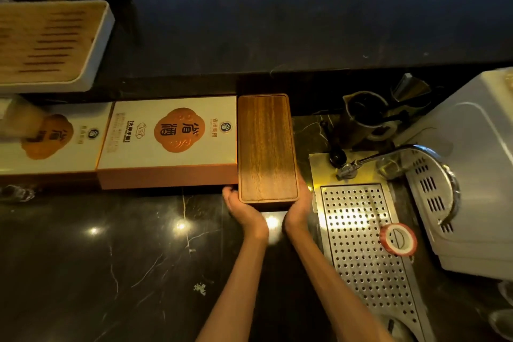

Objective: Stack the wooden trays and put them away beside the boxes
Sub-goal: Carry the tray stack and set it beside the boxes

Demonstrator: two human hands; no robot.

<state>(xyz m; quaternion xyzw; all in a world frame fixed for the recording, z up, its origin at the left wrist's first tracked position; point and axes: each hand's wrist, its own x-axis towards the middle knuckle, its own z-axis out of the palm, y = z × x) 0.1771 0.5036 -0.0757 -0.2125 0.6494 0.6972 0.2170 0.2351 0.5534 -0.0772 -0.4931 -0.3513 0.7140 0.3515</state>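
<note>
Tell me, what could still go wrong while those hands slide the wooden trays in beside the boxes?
The left hand sits between the wooden trays and the near box, so fingers might get pinched. The right hand works close to the perforated drain grate and faucet and could knock them.

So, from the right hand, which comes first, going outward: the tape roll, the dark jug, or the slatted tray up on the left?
1. Tape roll, just right of the right hand, on the drain grid.
2. Dark jug, farther back on the right.
3. Slatted tray, far back left.
</note>
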